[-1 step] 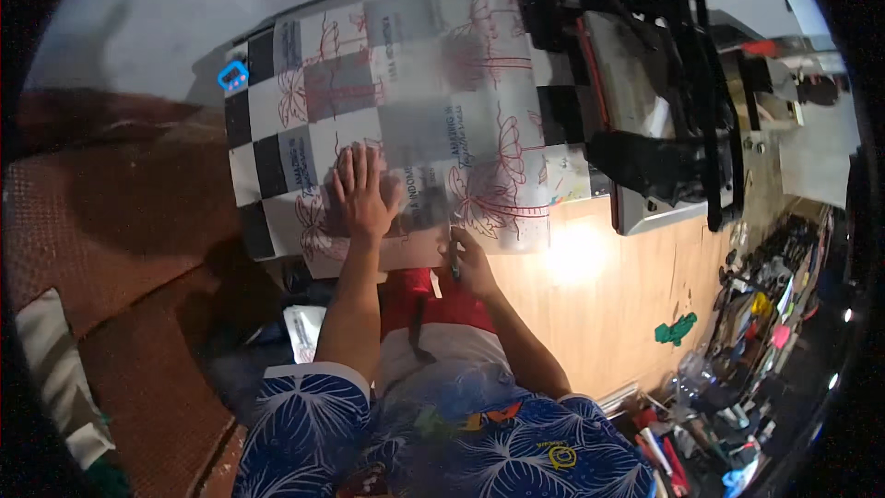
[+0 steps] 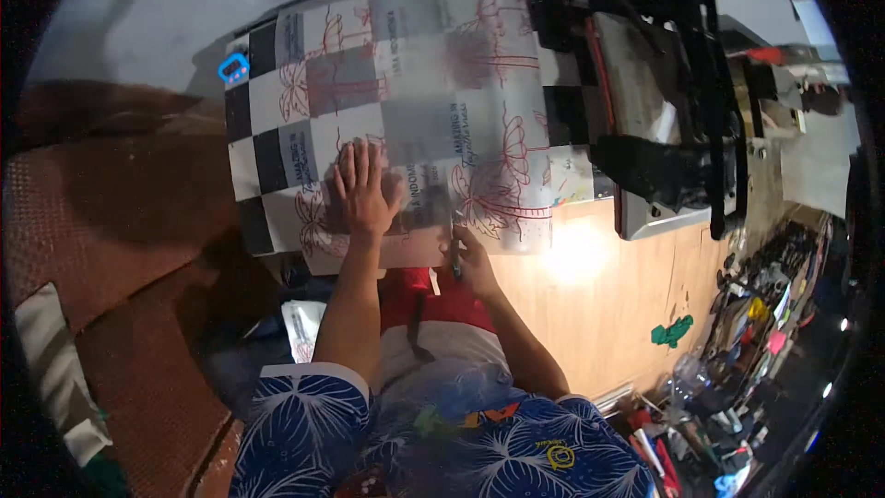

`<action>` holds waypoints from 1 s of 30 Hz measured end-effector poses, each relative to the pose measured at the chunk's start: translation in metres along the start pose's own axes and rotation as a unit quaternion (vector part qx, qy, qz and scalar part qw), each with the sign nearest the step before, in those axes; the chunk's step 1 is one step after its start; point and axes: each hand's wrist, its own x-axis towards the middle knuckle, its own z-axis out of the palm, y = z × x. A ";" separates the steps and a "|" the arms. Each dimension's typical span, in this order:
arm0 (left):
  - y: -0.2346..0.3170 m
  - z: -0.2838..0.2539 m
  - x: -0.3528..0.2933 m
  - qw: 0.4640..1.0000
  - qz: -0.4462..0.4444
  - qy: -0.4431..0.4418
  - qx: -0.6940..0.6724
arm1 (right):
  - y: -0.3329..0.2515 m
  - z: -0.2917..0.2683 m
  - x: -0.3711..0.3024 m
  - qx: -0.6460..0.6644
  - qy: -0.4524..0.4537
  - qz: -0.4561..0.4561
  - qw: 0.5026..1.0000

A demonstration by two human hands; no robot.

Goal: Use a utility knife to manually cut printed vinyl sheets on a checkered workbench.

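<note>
A sheet of translucent plastic film [image 2: 415, 120], printed with red palm trees and dark blue lettering, lies over a black-and-white checked table [image 2: 241, 155]. My left hand [image 2: 367, 201] rests flat on the film, fingers stretched out and slightly apart. At the film's near edge, right of my left hand, my right hand [image 2: 477, 263] is closed round a slim tool [image 2: 455, 263] with a dark green handle. Its thin tip points away from me at the film; the fingers hide most of it, so its exact kind cannot be made out.
A small blue timer-like device [image 2: 233, 67] sits at the far left corner. To the right stands a dark-framed machine [image 2: 659, 120]. A wood-grain surface [image 2: 590, 314] with a green scrap [image 2: 672, 331] spreads nearer on the right. Mixed clutter [image 2: 719, 406] lies lower right.
The view has shifted very slightly. Both hands, the film and the tool keep their places relative to one another.
</note>
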 end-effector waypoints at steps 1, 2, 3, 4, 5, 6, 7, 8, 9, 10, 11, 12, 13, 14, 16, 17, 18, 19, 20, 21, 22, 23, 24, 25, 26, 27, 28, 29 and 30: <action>0.001 -0.001 0.002 1.000 -0.003 -0.011 -0.001 | -0.001 0.002 0.000 0.004 0.010 -0.041 0.999; 0.001 -0.002 0.005 1.000 -0.001 -0.011 -0.004 | -0.004 0.004 0.003 -0.003 0.017 -0.015 1.000; 0.001 -0.004 0.006 1.000 -0.013 -0.024 -0.001 | -0.006 0.005 0.005 0.001 0.028 0.002 1.000; 0.001 -0.004 0.007 0.999 -0.019 -0.037 0.002 | -0.007 0.005 0.008 0.005 0.039 0.017 0.999; 0.001 -0.004 0.009 0.999 -0.022 -0.040 0.001 | -0.009 0.004 0.010 0.000 0.035 0.022 0.999; 0.001 -0.004 0.009 0.998 -0.032 -0.050 0.003 | -0.010 0.002 0.012 -0.011 0.022 0.028 0.999; 0.001 -0.004 0.010 0.998 -0.030 -0.051 -0.002 | -0.011 0.001 0.013 -0.024 0.013 0.039 0.999; 0.001 -0.004 0.011 0.999 -0.024 -0.044 -0.008 | -0.010 0.000 0.014 -0.022 0.008 0.038 0.999; 0.001 -0.004 0.011 0.998 -0.029 -0.052 -0.008 | -0.009 0.000 0.016 -0.037 0.014 0.049 0.998; 0.000 -0.004 0.012 0.998 -0.031 -0.050 -0.017 | -0.008 0.000 0.017 -0.053 0.025 0.070 0.996; 0.000 -0.004 0.012 0.997 -0.038 -0.056 -0.027 | -0.007 0.000 0.017 -0.053 0.018 0.059 0.997; -0.001 -0.004 0.012 0.998 -0.037 -0.049 -0.025 | -0.007 0.000 0.017 -0.045 0.019 0.052 0.998; -0.001 -0.005 0.012 0.998 -0.033 -0.044 -0.036 | -0.006 0.001 0.017 -0.030 0.018 0.059 0.998; -0.001 -0.005 0.012 0.998 -0.031 -0.040 -0.048 | -0.006 0.002 0.017 -0.036 0.017 0.044 0.998; -0.001 -0.005 0.012 0.997 -0.033 -0.046 -0.044 | -0.009 0.004 0.017 -0.022 0.016 0.040 0.999; -0.001 -0.005 0.012 0.997 -0.035 -0.046 -0.045 | -0.010 0.005 0.017 -0.022 0.016 0.040 0.999; -0.001 -0.005 0.012 0.997 -0.035 -0.053 -0.043 | -0.013 0.007 0.018 -0.056 0.021 0.009 0.998; -0.001 -0.005 0.012 0.997 -0.033 -0.047 -0.044 | -0.015 0.008 0.018 -0.091 0.025 -0.023 0.995; -0.002 -0.004 0.012 0.998 -0.031 -0.040 -0.045 | -0.019 0.009 0.018 -0.091 0.025 -0.023 0.995; -0.002 -0.004 0.012 0.998 -0.031 -0.041 -0.045 | -0.022 0.010 0.016 -0.059 0.024 0.001 0.998; -0.002 -0.004 0.012 0.998 -0.032 -0.045 -0.039 | -0.025 0.011 0.015 -0.018 0.019 0.027 0.999; -0.002 -0.003 0.012 0.998 -0.032 -0.043 -0.034 | -0.027 0.011 0.015 -0.026 0.024 0.026 0.999; -0.002 -0.003 0.012 0.998 -0.032 -0.050 -0.035 | -0.028 0.012 0.016 -0.029 0.033 0.028 0.999; -0.002 -0.002 0.012 0.998 -0.032 -0.047 -0.030 | -0.028 0.012 0.016 -0.024 0.034 0.022 0.999; -0.002 -0.002 0.011 0.998 -0.032 -0.044 -0.026 | -0.027 0.012 0.018 -0.031 0.045 0.030 0.998; -0.002 -0.002 0.011 0.998 -0.031 -0.045 -0.026 | -0.025 0.012 0.021 -0.021 0.042 0.021 0.999; -0.001 -0.002 0.011 0.998 -0.031 -0.044 -0.021 | -0.022 0.011 0.023 -0.011 0.039 0.011 0.999; -0.001 -0.002 0.011 0.998 -0.031 -0.042 -0.017 | -0.018 0.009 0.024 -0.010 0.041 0.010 0.999; -0.001 -0.002 0.011 0.999 -0.030 -0.041 -0.018 | -0.014 0.007 0.025 -0.013 0.041 0.014 0.999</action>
